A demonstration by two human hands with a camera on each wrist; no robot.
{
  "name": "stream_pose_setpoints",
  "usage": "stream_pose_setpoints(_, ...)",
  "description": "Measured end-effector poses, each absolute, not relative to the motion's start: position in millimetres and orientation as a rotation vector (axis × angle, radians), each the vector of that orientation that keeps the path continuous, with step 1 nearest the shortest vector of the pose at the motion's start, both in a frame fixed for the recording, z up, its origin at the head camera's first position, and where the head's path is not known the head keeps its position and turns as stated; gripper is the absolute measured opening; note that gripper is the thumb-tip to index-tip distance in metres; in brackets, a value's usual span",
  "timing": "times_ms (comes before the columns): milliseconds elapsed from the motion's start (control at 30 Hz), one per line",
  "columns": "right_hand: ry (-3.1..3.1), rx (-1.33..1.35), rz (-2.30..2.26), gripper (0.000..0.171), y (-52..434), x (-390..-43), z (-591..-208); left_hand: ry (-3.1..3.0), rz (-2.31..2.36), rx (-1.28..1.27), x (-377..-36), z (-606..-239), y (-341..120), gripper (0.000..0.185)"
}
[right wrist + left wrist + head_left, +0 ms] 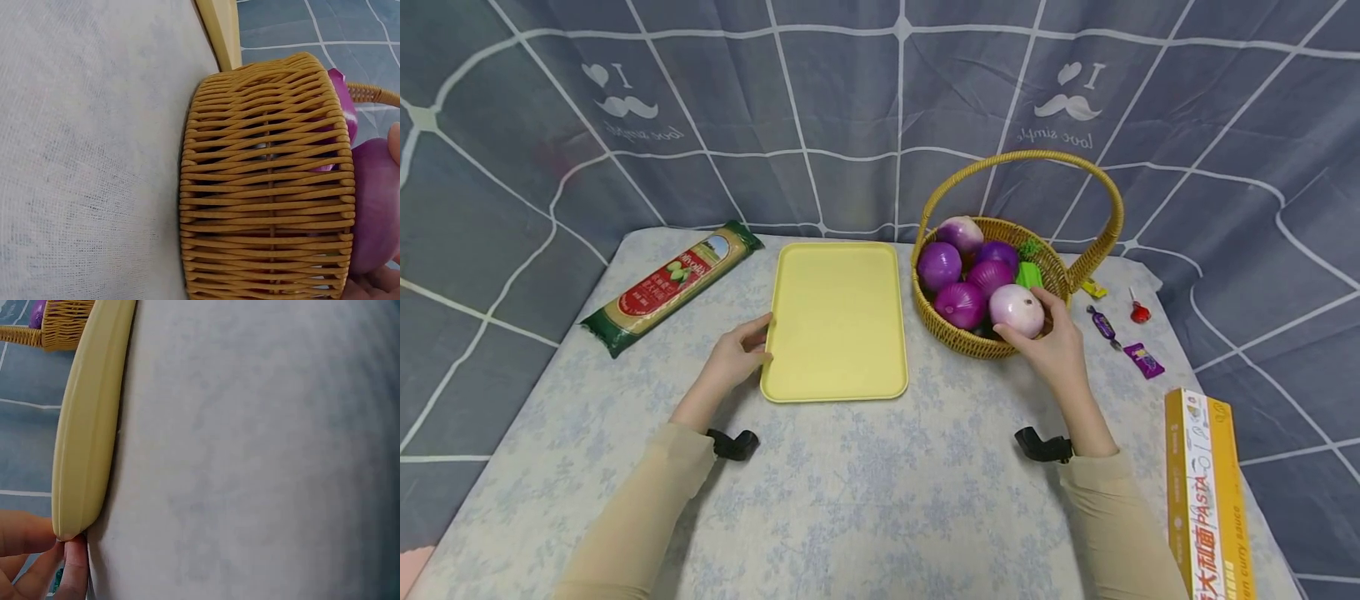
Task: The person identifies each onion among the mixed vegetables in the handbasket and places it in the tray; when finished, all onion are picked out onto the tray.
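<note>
My left hand [733,358] pinches the left edge of a yellow tray [838,323], thumb and fingers at its rim; the left wrist view shows the fingertips at the tray's corner [70,522]. On the right, my right hand [1062,346] grips a pale purple onion [1015,308] at the front of a wicker basket [958,340], thumb on one side and fingers on the other. Several other purple onions [961,305] fill the basket, with something bright green [1028,275] at their right. From the right wrist, the basket wall [269,187] stands before the gripped onion [378,206].
A pasta packet [673,283] lies at the back left. Right of the basket are a few wrapped sweets [1142,360] and a red lollipop [1140,312]. A yellow pasta box [1206,492] lies at the front right. The basket's tall handle [1018,156] arches above the onions.
</note>
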State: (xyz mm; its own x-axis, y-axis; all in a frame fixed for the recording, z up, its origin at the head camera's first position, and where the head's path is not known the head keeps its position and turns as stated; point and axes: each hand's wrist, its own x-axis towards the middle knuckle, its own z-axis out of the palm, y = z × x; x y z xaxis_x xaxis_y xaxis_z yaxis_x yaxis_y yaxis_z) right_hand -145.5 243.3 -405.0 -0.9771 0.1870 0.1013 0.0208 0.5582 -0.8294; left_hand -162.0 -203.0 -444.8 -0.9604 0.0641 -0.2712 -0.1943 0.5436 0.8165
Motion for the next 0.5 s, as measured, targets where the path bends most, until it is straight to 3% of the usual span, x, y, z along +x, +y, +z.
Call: stream_pose_setpoints(500,-2.49,-0.15,1.579,0.074,227.0,-135.6,-386.1,2.397,1.423,-0.174,-169.4,-449.7,-207.5,0.066)
